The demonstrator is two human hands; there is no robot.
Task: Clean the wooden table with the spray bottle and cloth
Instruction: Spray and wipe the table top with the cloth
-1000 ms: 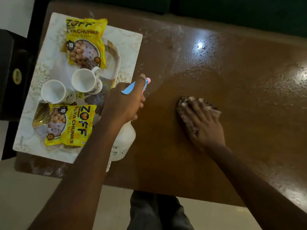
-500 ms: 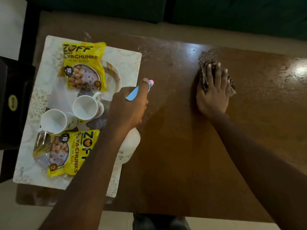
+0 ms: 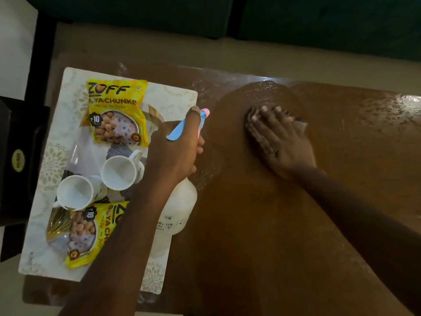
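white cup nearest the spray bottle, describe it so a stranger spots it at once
A patterned tray covers the left end of the wooden table. In its middle, between two yellow soya chunks packets, this white cup stands next to the left hand gripping the spray bottle, its handle towards the far packet. The other white cup sits nearer the tray's outer edge.

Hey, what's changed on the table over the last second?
The right hand pushed the cloth away toward the far edge of the table, then swept it back left a little, nearer the spray bottle. The left hand grips that bottle as before; tray, cups and packets stayed put.
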